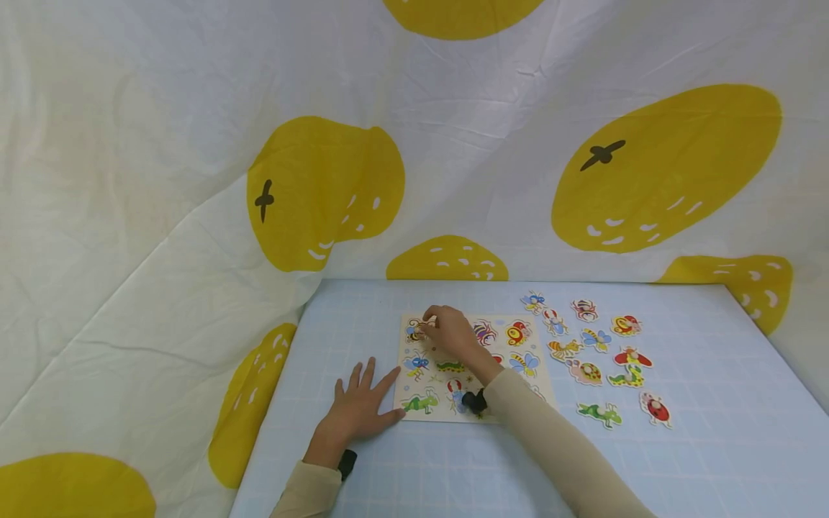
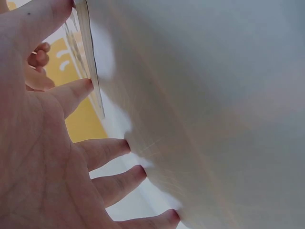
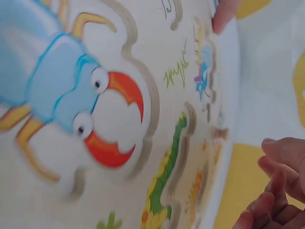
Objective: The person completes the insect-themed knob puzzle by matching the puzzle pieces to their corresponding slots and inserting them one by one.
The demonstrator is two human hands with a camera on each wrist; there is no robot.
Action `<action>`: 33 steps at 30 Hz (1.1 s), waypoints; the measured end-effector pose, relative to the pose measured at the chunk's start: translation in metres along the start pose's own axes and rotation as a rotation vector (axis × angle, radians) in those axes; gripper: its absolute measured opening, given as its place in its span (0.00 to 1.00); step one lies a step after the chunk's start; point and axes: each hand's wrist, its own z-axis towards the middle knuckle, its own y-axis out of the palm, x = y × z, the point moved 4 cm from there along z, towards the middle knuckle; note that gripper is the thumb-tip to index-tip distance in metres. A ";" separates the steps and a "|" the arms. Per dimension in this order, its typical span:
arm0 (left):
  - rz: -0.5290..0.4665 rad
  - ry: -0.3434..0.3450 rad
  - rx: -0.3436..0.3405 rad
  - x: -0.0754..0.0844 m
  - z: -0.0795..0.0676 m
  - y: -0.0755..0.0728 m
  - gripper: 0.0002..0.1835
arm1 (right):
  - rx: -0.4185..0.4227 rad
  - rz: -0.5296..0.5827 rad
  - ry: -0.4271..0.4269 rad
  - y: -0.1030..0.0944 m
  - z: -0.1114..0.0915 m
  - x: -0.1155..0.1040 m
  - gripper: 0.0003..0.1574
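A cream puzzle board [image 1: 430, 414] with cut-out insect shapes lies flat on the table. My left hand [image 1: 356, 414] spreads its fingers at the board's left side; thumb and index fingertip touch its edge, the other fingertips rest on the table. Over the upper left corner is my right hand [image 1: 453, 334], loosely curled, thumb and index apart beside the bee [image 1: 414, 331]. Nothing shows between its fingers in the right wrist view. Near its wrist lies the printed stag beetle [image 3: 62, 81], and beyond that the green caterpillar [image 3: 164, 167].
Several loose insect pieces lie right of the board, among them a grasshopper [image 1: 600, 414], a ladybug [image 1: 656, 409], a snail [image 1: 585, 372] and a spider [image 1: 584, 310]. A white curtain [image 1: 479, 180] with yellow fruit hangs behind the pale blue checked tablecloth [image 1: 453, 467].
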 end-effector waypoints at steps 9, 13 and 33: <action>-0.020 -0.001 0.002 0.001 -0.001 -0.002 0.42 | 0.060 0.072 -0.031 -0.028 -0.018 0.008 0.16; -0.009 -0.011 -0.004 0.000 -0.001 -0.001 0.42 | 0.086 0.081 -0.036 -0.041 -0.026 0.011 0.16; -0.016 -0.026 0.001 -0.001 0.002 0.002 0.43 | 0.221 0.066 0.002 -0.091 -0.071 0.053 0.15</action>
